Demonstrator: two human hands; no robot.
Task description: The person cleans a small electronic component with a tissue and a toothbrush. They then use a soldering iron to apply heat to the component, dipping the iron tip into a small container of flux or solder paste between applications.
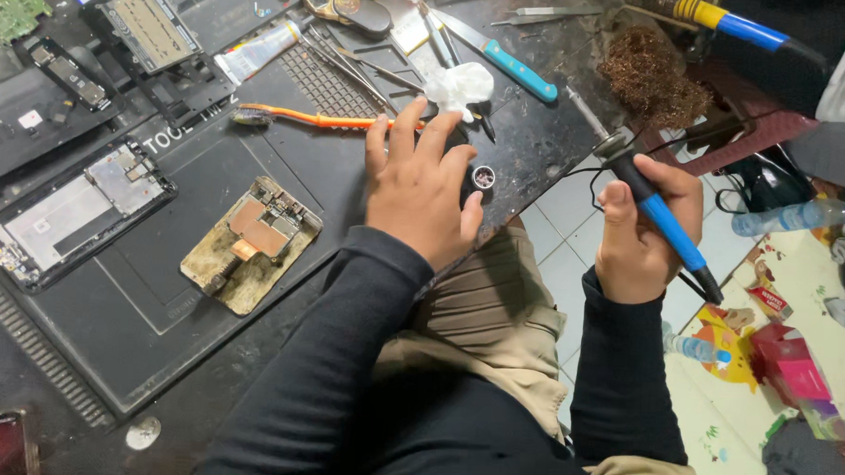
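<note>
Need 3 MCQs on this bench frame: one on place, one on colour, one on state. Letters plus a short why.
1. Where does the small round tin sit?
A. beside the left hand's fingertips, near the bench edge
B. on the floor tiles
C. on the circuit board holder

2. What colour is the handle of the soldering iron?
A. red
B. blue and black
C. yellow

3. What state is the right hand in?
A. flat and empty
B. resting on the mat
C. closed around the soldering iron

Answers:
1 A: the tin lies just right of the left hand on the dark bench.
2 B: a blue sleeve runs between black ends.
3 C: the fingers wrap the handle, held off the bench over the tiled floor.
</note>
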